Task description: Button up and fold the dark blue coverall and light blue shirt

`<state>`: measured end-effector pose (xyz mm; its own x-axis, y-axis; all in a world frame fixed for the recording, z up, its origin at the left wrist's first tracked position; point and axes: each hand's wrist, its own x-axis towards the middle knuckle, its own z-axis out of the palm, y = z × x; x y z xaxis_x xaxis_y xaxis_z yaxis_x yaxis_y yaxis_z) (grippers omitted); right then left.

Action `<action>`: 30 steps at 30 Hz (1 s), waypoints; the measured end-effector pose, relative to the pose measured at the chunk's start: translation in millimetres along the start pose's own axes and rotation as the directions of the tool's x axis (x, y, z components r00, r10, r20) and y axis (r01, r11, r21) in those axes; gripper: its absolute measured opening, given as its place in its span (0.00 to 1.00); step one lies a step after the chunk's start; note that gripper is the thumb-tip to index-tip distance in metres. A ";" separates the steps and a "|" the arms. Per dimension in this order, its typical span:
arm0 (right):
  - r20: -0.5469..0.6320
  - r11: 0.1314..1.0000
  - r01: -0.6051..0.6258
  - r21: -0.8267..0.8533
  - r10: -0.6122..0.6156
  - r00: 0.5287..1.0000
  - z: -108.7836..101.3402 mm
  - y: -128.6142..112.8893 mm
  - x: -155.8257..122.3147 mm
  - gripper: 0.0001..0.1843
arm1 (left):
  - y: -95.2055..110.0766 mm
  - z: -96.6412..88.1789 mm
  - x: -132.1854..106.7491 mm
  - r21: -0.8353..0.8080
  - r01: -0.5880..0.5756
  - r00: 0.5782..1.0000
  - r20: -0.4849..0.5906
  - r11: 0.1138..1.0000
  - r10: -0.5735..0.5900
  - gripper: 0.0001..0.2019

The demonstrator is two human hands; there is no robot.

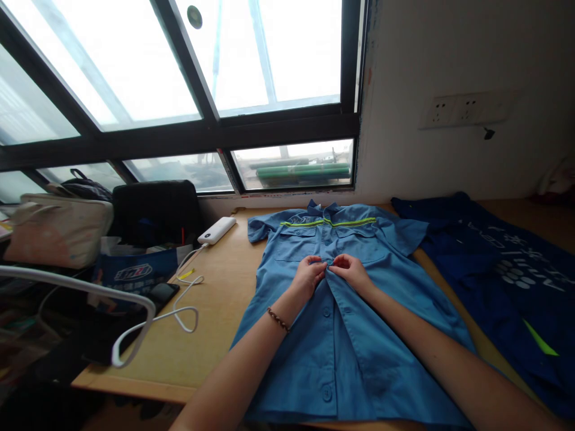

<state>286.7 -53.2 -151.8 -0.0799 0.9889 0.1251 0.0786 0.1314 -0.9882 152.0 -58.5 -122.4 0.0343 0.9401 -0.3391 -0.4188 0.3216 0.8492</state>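
A light blue work shirt with a yellow-green chest stripe lies face up on the wooden table, collar toward the window. My left hand and my right hand meet at the shirt's front placket just below the chest pockets. Both pinch the fabric edges with curled fingers around a button there. A beaded bracelet sits on my left wrist. Further buttons run down the placket toward me.
A dark blue garment with white print lies to the right of the shirt. A white power bank with a looping white cable sits at the left, near a phone, bags and a black case. A window and wall sockets are behind.
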 end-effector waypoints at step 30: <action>0.021 0.499 0.064 -0.865 -0.092 0.996 5.8 -29.2 -59.9 0.07 | 9.2 0.4 63.3 0.742 -0.395 0.877 0.128 0.541 0.463 0.07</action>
<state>283.4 -116.7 -130.9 -0.1073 0.9711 0.2132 0.8932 0.1884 -0.4084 150.7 4.1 -135.9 -0.0472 0.9879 0.1478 0.4334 -0.1130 0.8941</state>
